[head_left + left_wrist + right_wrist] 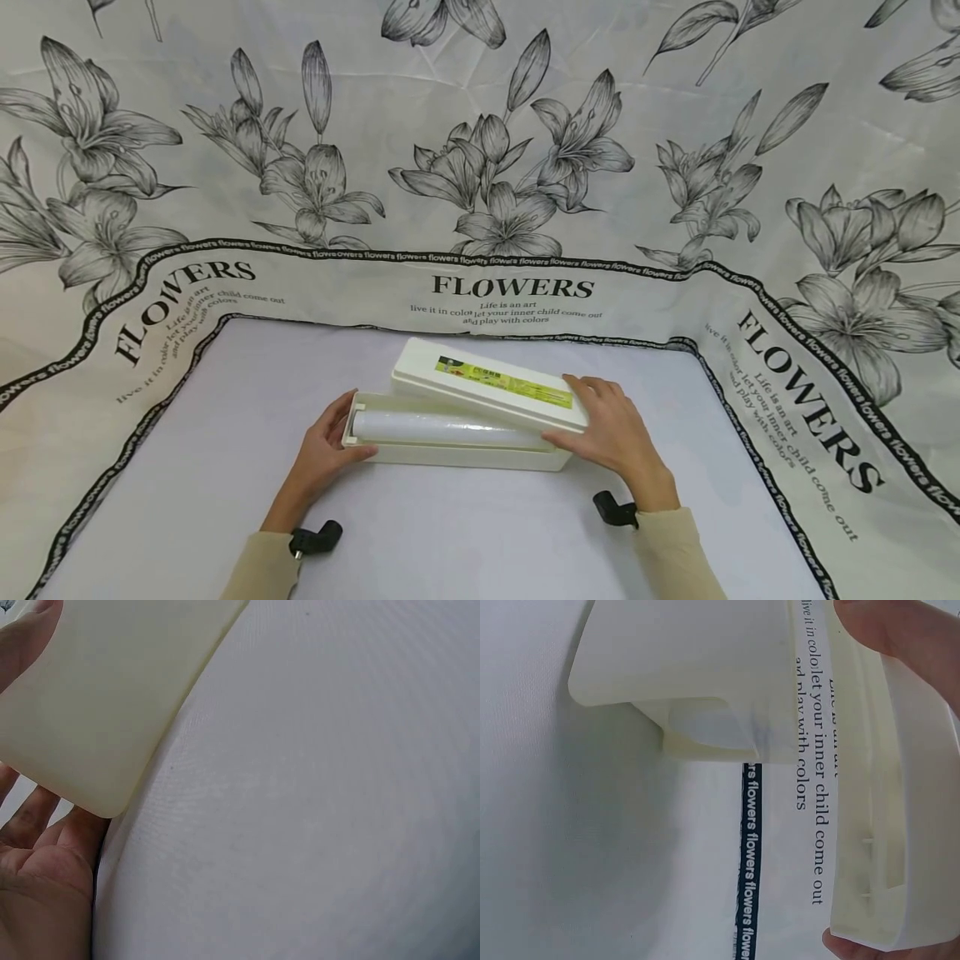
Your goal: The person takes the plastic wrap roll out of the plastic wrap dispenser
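A long off-white plastic box (465,457) sits on the white cloth, with a clear-wrapped white roll (435,427) lying inside. My left hand (326,446) grips the box's left end, thumb on the front wall and fingers round the end. In the left wrist view that hand (45,877) is partly cut off beside the box wall (97,697). My right hand (611,425) holds the right end of the white lid (420,358), which has a yellow-green label. The lid slants over the box's rear and right. The right wrist view shows the lid's (937,825) hollow underside, apart from the box (675,652).
White cloth (465,542) covers the work surface. A black-edged border printed with "FLOWERS" (513,287) runs around it, and flower-patterned fabric (510,183) rises behind. Black wrist mounts (315,539) sit at both sleeves.
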Demonstrator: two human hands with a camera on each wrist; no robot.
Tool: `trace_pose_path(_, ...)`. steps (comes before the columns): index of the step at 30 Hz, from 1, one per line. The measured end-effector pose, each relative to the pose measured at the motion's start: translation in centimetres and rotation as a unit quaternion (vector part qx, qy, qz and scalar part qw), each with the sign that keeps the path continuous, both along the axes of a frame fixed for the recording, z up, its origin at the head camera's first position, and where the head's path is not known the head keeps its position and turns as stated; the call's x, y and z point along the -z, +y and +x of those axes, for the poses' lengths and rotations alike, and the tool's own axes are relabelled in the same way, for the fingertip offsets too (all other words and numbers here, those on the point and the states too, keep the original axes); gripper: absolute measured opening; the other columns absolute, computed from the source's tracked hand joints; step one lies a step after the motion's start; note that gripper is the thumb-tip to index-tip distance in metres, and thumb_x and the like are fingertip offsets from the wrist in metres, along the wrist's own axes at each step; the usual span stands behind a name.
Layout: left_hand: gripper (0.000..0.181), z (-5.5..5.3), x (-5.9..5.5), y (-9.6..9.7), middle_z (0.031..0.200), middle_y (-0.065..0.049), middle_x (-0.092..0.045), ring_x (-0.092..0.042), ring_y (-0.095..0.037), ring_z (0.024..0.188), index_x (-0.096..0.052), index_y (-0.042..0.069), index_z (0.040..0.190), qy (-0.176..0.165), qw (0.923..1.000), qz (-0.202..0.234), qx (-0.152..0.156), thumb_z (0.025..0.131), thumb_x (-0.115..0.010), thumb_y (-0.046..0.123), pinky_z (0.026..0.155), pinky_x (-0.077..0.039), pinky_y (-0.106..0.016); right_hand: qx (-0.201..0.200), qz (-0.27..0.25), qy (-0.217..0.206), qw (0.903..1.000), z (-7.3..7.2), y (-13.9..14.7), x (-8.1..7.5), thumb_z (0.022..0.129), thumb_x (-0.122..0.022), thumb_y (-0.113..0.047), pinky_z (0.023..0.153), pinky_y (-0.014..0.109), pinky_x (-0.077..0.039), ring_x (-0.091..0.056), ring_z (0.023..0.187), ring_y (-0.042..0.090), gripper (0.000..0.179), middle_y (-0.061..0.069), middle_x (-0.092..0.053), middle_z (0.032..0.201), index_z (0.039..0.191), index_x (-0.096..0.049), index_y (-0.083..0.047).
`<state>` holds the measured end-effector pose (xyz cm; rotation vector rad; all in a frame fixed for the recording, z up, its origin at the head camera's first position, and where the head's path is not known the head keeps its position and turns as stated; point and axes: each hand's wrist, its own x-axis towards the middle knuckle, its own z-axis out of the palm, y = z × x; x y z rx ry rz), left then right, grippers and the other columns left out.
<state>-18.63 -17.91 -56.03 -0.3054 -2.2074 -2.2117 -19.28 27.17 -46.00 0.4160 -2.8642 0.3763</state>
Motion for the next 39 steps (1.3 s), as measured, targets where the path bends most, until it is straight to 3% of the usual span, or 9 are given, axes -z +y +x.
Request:
trace_pose_path(13,0.100,-0.1,0.0,0.0,0.159,-0.020,-0.039,-0.047,0.013,0.128,-0.031,0.005,0.159,-0.007,0.9998,-0.018,-0.006,0.076,-0.087,-0.003,0.104,-0.043,-0.007,0.022,-0.013,0.009,0.9996,0.4,2.0,0.0,0.075,-0.077,-0.072,0.097,0.063,-0.050,-0.054,0.125,0.044,0.099,0.021,-0.060,0.139,0.151,-0.051,-0.014)
trace_pose_path(39,0.100,0.1,0.0,0.1,0.160,-0.021,-0.037,-0.046,0.013,0.130,-0.030,0.005,0.160,-0.002,0.9999,-0.014,-0.002,0.077,-0.086,-0.004,0.103,-0.045,-0.008,0.056,-0.027,0.021,0.9979,1.1,5.0,0.7,0.076,-0.078,-0.070,0.090,0.067,-0.049,-0.054,0.120,0.049,0.098,0.026,-0.059,0.137,0.149,-0.052,-0.010)
